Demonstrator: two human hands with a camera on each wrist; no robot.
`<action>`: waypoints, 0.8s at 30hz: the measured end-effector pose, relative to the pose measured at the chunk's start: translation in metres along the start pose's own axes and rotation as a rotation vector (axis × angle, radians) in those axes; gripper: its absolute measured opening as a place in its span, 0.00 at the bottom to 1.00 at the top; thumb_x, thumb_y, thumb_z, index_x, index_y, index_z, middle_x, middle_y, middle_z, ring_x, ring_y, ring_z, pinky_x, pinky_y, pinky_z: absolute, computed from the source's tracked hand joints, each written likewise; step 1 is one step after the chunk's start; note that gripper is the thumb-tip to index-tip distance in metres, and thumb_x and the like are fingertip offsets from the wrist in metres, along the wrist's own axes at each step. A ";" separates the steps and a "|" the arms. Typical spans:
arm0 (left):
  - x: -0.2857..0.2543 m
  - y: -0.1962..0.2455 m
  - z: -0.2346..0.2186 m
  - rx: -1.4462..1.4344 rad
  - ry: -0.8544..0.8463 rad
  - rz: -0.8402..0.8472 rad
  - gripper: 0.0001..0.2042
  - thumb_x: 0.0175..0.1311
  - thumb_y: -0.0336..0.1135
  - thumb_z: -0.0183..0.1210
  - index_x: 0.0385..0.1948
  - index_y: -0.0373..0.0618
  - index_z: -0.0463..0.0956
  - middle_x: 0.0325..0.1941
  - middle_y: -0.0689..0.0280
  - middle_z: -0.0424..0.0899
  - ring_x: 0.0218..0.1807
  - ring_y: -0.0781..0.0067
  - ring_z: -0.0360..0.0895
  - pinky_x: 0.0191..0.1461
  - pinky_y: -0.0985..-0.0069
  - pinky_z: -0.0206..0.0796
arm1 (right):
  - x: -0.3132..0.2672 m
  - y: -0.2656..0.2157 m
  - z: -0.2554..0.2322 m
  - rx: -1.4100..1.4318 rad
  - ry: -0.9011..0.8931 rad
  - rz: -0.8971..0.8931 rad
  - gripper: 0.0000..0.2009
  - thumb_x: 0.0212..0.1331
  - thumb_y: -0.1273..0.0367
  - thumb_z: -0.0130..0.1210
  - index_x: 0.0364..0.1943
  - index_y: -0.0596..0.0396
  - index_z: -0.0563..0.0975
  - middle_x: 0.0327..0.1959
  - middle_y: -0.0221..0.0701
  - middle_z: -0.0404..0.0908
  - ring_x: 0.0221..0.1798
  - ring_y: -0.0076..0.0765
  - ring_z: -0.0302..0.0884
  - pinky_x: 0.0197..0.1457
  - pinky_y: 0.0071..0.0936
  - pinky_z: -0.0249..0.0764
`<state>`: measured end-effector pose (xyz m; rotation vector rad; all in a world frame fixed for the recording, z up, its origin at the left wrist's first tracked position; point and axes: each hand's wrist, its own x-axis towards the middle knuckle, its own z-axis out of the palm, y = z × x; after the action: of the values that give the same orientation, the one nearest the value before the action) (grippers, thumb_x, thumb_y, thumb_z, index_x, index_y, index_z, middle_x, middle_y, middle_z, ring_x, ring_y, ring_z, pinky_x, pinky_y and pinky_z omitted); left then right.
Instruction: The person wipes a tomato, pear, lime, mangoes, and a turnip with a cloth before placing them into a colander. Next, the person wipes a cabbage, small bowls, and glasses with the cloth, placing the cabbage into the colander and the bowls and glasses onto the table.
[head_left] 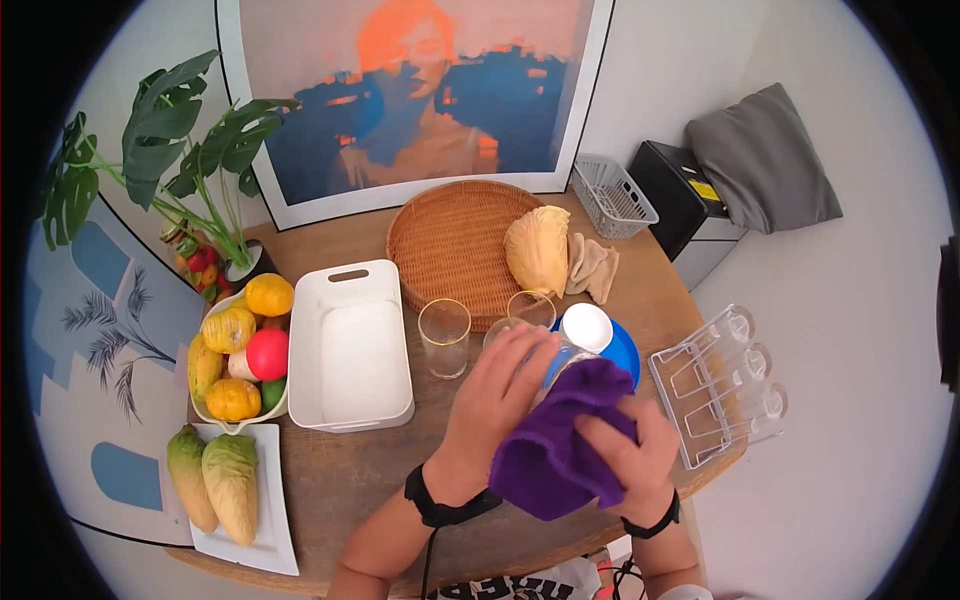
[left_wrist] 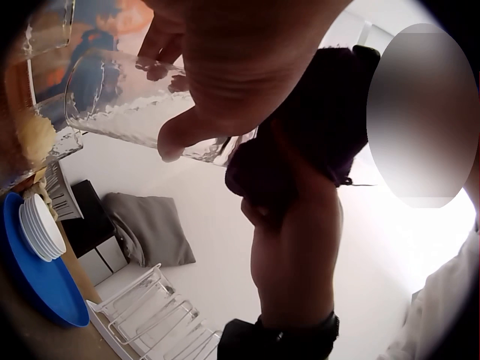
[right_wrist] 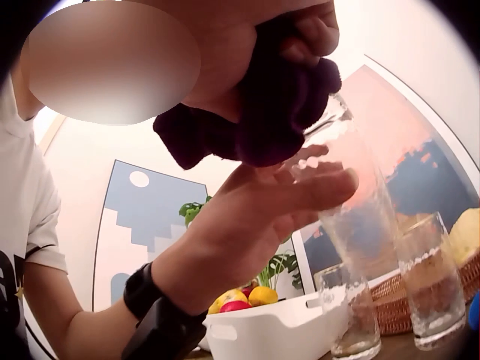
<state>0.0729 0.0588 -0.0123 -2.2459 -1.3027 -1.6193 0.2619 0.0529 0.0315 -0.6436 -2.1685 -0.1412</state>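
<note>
My left hand grips a tall clear glass, its fingers on one side and thumb on the other. In the left wrist view the glass lies tilted, rim away from the hand. A purple cloth covers its other end, bunched in my right hand, whose fingers curl into the fabric. Both hands are raised over the front of the wooden table. Two clear tumblers stand beyond them, one tumbler to the left and another tumbler behind the held glass.
A white bin, a fruit bowl and a plate with two cabbages stand left. Behind lies a wicker tray. Right of the hands are a blue plate bearing white dishes, and a wire rack holding glasses.
</note>
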 end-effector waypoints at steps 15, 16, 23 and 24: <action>0.006 0.024 -0.018 -0.605 -0.107 0.060 0.32 0.43 0.20 0.66 0.58 0.40 0.71 0.62 0.52 0.72 0.66 0.44 0.68 0.72 0.54 0.59 | -0.004 0.042 0.001 0.787 0.155 0.625 0.26 0.45 0.70 0.72 0.50 0.65 0.75 0.42 0.35 0.84 0.44 0.27 0.81 0.51 0.27 0.75; 0.007 0.025 -0.022 -0.647 -0.092 0.051 0.32 0.45 0.22 0.68 0.59 0.40 0.71 0.62 0.52 0.72 0.66 0.45 0.68 0.71 0.54 0.60 | -0.003 0.043 0.005 0.783 0.159 0.626 0.26 0.45 0.70 0.72 0.50 0.65 0.75 0.42 0.35 0.84 0.44 0.27 0.81 0.51 0.27 0.75; 0.001 0.014 -0.019 -0.855 0.042 -0.048 0.37 0.45 0.30 0.76 0.60 0.38 0.65 0.59 0.50 0.73 0.64 0.44 0.71 0.68 0.47 0.63 | 0.007 0.053 0.026 0.970 0.276 0.760 0.17 0.53 0.73 0.66 0.47 0.64 0.78 0.43 0.34 0.84 0.46 0.25 0.80 0.52 0.25 0.75; 0.002 0.012 -0.017 -0.864 0.040 -0.043 0.37 0.45 0.30 0.76 0.60 0.38 0.65 0.59 0.50 0.73 0.64 0.44 0.71 0.68 0.47 0.63 | 0.008 0.051 0.023 0.960 0.281 0.761 0.17 0.53 0.73 0.66 0.47 0.64 0.78 0.43 0.34 0.84 0.46 0.25 0.80 0.52 0.25 0.75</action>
<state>0.0688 0.0436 0.0009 -2.5488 -0.6886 -2.5845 0.2666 0.1076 0.0166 -0.7416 -1.3468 1.0708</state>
